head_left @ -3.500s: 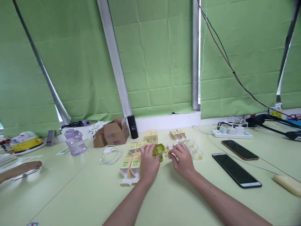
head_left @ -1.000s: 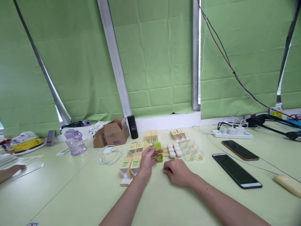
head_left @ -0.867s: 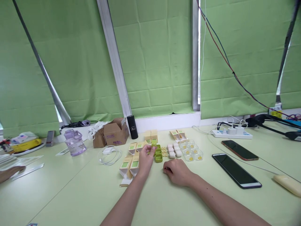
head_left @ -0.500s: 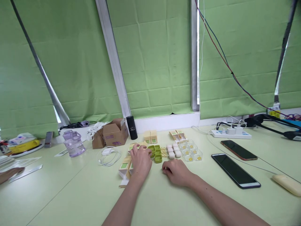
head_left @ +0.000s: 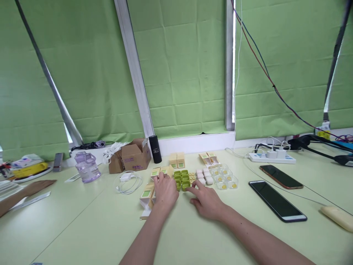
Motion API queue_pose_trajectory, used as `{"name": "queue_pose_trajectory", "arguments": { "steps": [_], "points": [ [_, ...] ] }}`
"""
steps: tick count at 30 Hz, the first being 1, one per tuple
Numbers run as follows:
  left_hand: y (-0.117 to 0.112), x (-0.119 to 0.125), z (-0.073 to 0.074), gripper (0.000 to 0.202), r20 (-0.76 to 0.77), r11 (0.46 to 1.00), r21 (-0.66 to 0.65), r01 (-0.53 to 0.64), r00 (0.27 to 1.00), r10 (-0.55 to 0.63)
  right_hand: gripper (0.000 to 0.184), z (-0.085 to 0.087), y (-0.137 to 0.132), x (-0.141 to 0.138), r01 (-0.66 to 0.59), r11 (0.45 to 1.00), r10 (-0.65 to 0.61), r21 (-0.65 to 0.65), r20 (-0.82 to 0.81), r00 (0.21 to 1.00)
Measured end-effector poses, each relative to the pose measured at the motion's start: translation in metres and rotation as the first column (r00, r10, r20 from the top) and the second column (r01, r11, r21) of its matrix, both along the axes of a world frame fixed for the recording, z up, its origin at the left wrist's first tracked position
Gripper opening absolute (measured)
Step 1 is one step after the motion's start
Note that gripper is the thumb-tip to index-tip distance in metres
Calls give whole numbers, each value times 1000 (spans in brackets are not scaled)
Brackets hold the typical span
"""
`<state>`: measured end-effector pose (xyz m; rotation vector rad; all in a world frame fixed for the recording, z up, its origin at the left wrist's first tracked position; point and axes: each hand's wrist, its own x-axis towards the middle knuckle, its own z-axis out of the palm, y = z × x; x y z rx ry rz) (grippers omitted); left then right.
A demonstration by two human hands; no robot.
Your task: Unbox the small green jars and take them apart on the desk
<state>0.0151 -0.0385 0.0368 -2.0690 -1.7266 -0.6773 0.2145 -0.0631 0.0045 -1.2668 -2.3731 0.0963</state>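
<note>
Several small green cases lie in two rows on the pale green table. My left hand rests flat, its spread fingers touching the left side of the green cases and lying over small tan boxes with green labels. My right hand lies open on the table, its forefinger stretched toward the nearest green case. Small white cases and clear lidded cups with yellow contents sit just right of the green ones.
Two phones lie at the right, near a power strip. A brown carton, a black cylinder, a coiled white cable and a purple bottle stand at the left. Another person's hand rests at the far left.
My left hand set down the green case it held and now lies flat beside the rows. My right hand uncurled and reached toward the green cases. The other person's hand moved further in.
</note>
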Motion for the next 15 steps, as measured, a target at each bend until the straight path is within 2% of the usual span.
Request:
{"name": "queue_pose_trajectory", "arguments": {
  "steps": [6, 11, 15],
  "points": [
    [0, 2, 0, 18, -134, 991, -109, -79, 989, 64, 43, -1, 0, -3, 18, 1000, -18, -3, 26, 999],
    [-4, 7, 6, 20, -187, 961, -235, -144, 977, 101, 45, -2, 1, -3, -1, 1000, 2, -23, 36, 999],
    [-6, 9, 9, 23, -212, 944, -286, -165, 972, 105, 43, -3, 1, -3, -6, 1000, 6, -16, 39, 999]
  ]
}}
